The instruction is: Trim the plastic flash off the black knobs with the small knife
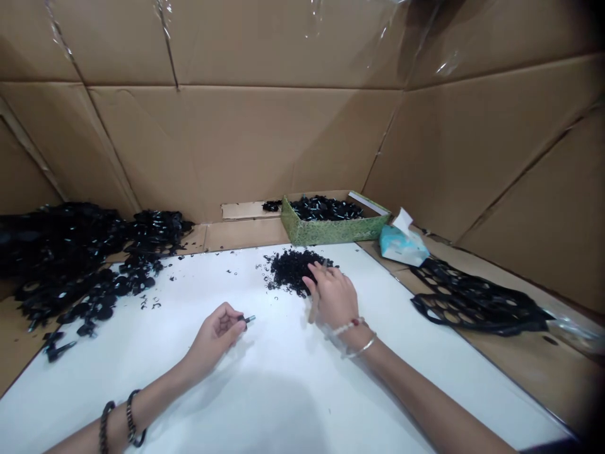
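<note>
My left hand [221,331] is closed in a pinch above the white board. Between its thumb and fingers sits a small black knob-like part with a metal threaded stud [250,319] pointing right. My right hand [333,291] rests at the right edge of a heap of small black rings [290,270], its fingertips touching or just over them. A thin tan stick-like tool [312,310] lies in this hand, running under the thumb; its exact kind is unclear. Whether the right fingertips also pinch a ring is hidden.
A green patterned box [326,234] full of black studded parts stands at the back. Black parts [99,296] are heaped at the left. To the right are a tissue pack [404,244] and black perforated sheets [482,306]. Cardboard walls [283,139] enclose the white board [265,403].
</note>
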Motion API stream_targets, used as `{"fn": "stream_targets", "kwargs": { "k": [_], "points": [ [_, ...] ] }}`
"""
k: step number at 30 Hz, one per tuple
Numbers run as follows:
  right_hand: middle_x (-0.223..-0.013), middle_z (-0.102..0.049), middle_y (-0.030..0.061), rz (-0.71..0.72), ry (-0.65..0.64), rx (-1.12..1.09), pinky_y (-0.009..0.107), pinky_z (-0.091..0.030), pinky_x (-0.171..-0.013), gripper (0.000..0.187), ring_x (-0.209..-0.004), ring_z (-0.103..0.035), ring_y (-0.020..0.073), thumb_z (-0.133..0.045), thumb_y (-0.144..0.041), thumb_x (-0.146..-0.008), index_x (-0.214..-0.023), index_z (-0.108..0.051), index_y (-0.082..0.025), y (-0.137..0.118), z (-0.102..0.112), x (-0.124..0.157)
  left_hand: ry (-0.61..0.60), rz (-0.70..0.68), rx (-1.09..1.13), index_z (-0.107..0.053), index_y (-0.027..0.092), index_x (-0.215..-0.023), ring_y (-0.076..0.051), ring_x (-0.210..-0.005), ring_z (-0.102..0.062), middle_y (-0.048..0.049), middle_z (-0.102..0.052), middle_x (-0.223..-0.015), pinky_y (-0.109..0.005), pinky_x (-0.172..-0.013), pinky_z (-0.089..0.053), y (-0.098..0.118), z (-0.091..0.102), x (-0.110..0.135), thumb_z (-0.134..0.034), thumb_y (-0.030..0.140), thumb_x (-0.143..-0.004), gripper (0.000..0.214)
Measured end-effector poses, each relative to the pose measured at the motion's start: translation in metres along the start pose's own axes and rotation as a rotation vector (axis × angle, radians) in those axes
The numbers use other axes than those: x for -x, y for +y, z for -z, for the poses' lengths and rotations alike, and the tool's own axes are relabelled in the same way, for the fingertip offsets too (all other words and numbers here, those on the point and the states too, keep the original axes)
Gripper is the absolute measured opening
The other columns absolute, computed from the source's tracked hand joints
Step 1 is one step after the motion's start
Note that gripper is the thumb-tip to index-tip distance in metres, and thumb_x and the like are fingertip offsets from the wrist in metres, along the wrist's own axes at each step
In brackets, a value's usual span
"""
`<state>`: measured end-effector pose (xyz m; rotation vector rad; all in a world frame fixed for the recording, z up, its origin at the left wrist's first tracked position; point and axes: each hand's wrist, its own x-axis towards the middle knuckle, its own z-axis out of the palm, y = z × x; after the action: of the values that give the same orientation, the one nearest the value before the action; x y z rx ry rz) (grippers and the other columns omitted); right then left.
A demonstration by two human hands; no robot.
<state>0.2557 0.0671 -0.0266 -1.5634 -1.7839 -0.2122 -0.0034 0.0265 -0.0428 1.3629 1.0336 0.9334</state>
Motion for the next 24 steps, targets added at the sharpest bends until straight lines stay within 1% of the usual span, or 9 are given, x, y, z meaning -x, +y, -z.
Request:
{"fn": "stream_targets", "kwargs": {
  "k": [2,4,6,9,11,14,17,21,24],
  "points": [
    [-0.1,-0.064,0.0126,0.026,-0.001,0.005,0.037,-0.039,-0.072,0.036,-0.085,-0.054,0.0253,-0.04,-0.033,-0.091,-0.121,-0.05,-0.016,-0.002,0.002,0.001,0.001,-0.016,0.004,-0.049,0.018,-0.085,-0.007,-0.056,-0.039,0.004,-0.046,-0.068,-0.019,-0.051,-0.031,0.0,0.0,0.0,-0.058,0.038,-0.081,0.022],
    [-0.092,-0.065,0.0086,0.032,-0.043,-0.11,0.034,-0.04,-0.068,0.038,-0.076,-0.056,0.0212,-0.031,-0.028,-0.094,-0.129,-0.04,-0.015,-0.016,0.005,0.009,0.001,-0.023,-0.001,-0.05,0.019,-0.089,-0.007,-0.057,-0.038,0.0036,-0.046,-0.071,-0.019,-0.052,-0.031,0.0,0.0,0.001,-0.059,0.038,-0.08,0.023],
    [-0.083,-0.064,0.0057,0.07,-0.081,-0.251,0.032,-0.042,-0.065,0.032,-0.071,-0.056,0.0186,-0.029,-0.023,-0.093,-0.121,-0.043,-0.015,-0.035,0.008,0.023,-0.001,-0.016,-0.011,-0.052,0.019,-0.095,-0.008,-0.058,-0.04,0.0028,-0.046,-0.074,-0.02,-0.053,-0.032,0.001,-0.001,0.002,-0.06,0.038,-0.079,0.026],
    [-0.079,-0.062,0.0055,0.276,-0.113,-0.386,0.03,-0.044,-0.067,0.018,-0.071,-0.056,0.0171,-0.036,-0.016,-0.087,-0.099,-0.05,-0.017,-0.059,0.006,0.045,-0.015,-0.002,-0.033,-0.054,0.019,-0.098,-0.01,-0.061,-0.042,0.0024,-0.047,-0.072,-0.021,-0.055,-0.033,0.001,-0.002,0.003,-0.062,0.039,-0.078,0.03],
    [-0.074,-0.06,0.0043,0.412,-0.132,-0.457,0.03,-0.044,-0.064,0.014,-0.067,-0.054,0.016,-0.038,-0.012,-0.083,-0.089,-0.049,-0.018,-0.067,0.003,0.056,-0.033,-0.002,-0.067,-0.056,0.017,-0.092,-0.01,-0.06,-0.042,0.0028,-0.047,-0.068,-0.021,-0.056,-0.033,0.0,-0.003,0.002,-0.064,0.039,-0.076,0.029],
    [-0.068,-0.057,0.0026,0.535,-0.168,-0.524,0.029,-0.042,-0.06,0.014,-0.061,-0.051,0.0151,-0.037,-0.009,-0.078,-0.082,-0.047,-0.019,-0.069,0.0,0.063,-0.051,0.0,-0.123,-0.055,0.016,-0.084,-0.009,-0.057,-0.041,0.003,-0.049,-0.064,-0.021,-0.055,-0.032,0.0,-0.003,0.002,-0.066,0.039,-0.073,0.028],
    [-0.066,-0.056,0.0028,0.58,-0.204,-0.513,0.028,-0.041,-0.057,0.016,-0.059,-0.048,0.0149,-0.035,-0.009,-0.076,-0.08,-0.046,-0.019,-0.068,0.001,0.063,-0.053,0.002,-0.148,-0.055,0.016,-0.082,-0.01,-0.056,-0.042,0.0025,-0.051,-0.064,-0.021,-0.054,-0.031,-0.001,-0.002,0.001,-0.068,0.039,-0.071,0.028],
    [-0.066,-0.056,0.0032,0.589,-0.229,-0.462,0.028,-0.039,-0.056,0.016,-0.058,-0.047,0.0151,-0.034,-0.009,-0.077,-0.079,-0.045,-0.019,-0.068,0.002,0.061,-0.063,-0.009,-0.171,-0.054,0.017,-0.083,-0.01,-0.057,-0.042,0.0019,-0.053,-0.065,-0.021,-0.054,-0.031,-0.001,-0.002,0.002,-0.066,0.037,-0.073,0.026],
    [-0.065,-0.055,0.0028,0.604,-0.244,-0.457,0.028,-0.039,-0.056,0.015,-0.057,-0.045,0.0151,-0.034,-0.009,-0.079,-0.08,-0.045,-0.019,-0.068,0.002,0.061,-0.072,-0.019,-0.196,-0.053,0.017,-0.083,-0.009,-0.056,-0.041,0.0028,-0.051,-0.064,-0.021,-0.054,-0.031,-0.001,-0.002,0.003,-0.065,0.037,-0.074,0.025]
  ]
}}
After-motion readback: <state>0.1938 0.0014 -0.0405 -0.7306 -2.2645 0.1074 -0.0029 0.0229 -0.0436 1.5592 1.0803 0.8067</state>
